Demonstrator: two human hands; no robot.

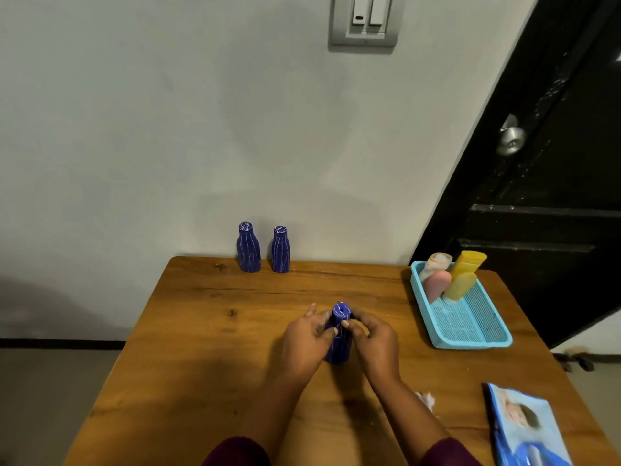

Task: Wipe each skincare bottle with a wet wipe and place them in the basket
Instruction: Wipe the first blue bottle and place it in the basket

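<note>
Dark red sleeves (pixel 235 452) showed at the near edge of the wooden counter (pixel 201 348), and both forearms reached forward to its middle. There a blue bottle (pixel 340 351) with thin white lines stood upright, with a small hole in the top of its cap. The left hand (pixel 304 344) gripped the bottle from its left side, fingers curled round the body. The right hand (pixel 373 344) held it from the other side, thumb and fingers pinching near the neck. I could not tell if either hand also held a wipe.

At the near right corner lay a blue pack of wipes (pixel 527 428), and a crumpled white wipe (pixel 426 398) lay just beside the right forearm. Along the right edge sat a light blue basket (pixel 470 344). In its far end leaned a pink bottle (pixel 437 285), a pale bottle (pixel 435 264) and two yellow bottles (pixel 463 277), all touching each other. At the far edge, against the wall, two more blue bottles (pixel 248 248) stood upright side by side, close but apart.
</note>
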